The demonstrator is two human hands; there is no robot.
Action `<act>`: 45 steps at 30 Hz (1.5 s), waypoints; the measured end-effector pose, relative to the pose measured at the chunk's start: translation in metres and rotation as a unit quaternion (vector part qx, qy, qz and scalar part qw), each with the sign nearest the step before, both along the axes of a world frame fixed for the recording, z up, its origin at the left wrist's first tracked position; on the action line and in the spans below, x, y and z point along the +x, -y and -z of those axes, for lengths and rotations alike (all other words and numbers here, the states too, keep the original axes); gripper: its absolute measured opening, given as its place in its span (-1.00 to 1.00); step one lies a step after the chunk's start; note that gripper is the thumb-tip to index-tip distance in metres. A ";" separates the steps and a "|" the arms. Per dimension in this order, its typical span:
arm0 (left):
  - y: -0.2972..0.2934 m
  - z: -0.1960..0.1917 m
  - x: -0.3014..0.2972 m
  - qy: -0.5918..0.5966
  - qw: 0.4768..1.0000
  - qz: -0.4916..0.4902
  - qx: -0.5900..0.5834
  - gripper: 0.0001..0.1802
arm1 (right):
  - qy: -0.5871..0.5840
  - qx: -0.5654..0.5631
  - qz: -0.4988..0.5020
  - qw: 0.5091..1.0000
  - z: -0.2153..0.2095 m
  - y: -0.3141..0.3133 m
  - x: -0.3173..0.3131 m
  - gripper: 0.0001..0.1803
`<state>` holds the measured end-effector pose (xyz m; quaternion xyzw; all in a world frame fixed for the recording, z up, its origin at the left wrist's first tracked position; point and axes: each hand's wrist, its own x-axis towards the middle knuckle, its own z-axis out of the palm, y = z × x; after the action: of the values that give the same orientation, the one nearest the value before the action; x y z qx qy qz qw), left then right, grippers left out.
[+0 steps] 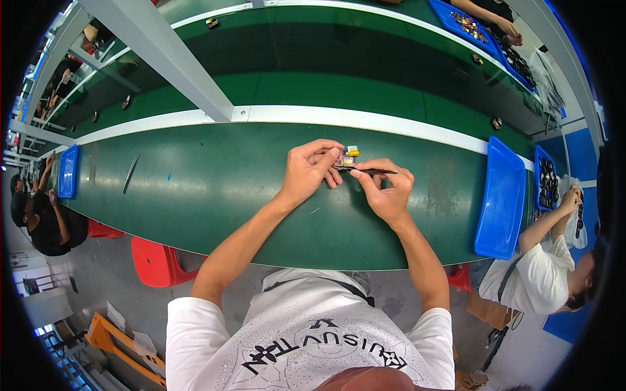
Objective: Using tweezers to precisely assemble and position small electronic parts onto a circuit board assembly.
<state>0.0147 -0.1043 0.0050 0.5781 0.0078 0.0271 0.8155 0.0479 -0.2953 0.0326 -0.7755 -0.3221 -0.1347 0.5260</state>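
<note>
Over the green table, my left hand pinches a small electronic assembly, part clear or pinkish with a yellow piece on its upper right. Its finer parts are too small to make out. Between the thumb and fingers of my right hand are thin black tweezers, pointing left. Their tip reaches the lower edge of the assembly; whether it grips anything there cannot be seen. Both hands are close together in front of my chest.
Blue trays stand at the right and left table ends. Silver tweezers lie at left. Behind a white rail, a dark green belt carries small assemblies. A grey post rises far left. Co-workers sit on both sides.
</note>
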 end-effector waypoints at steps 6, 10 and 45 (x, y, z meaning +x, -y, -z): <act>-0.001 0.001 0.001 -0.007 1.000 0.011 0.011 -0.74 | 0.064 0.004 -0.030 0.997 0.001 -0.002 0.003 -0.88; -0.002 0.000 0.001 -0.012 1.000 0.017 0.015 -0.73 | 0.122 0.000 -0.043 0.992 0.001 -0.004 0.003 -0.86; -0.033 -0.011 0.102 0.019 0.965 -0.193 0.179 -0.80 | 0.080 0.069 0.074 0.992 -0.001 0.000 0.015 -0.86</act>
<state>0.1170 -0.0715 0.0165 0.7013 0.0990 0.1963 0.6781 0.0625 -0.2956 0.0337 -0.7458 -0.2952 -0.2567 0.5391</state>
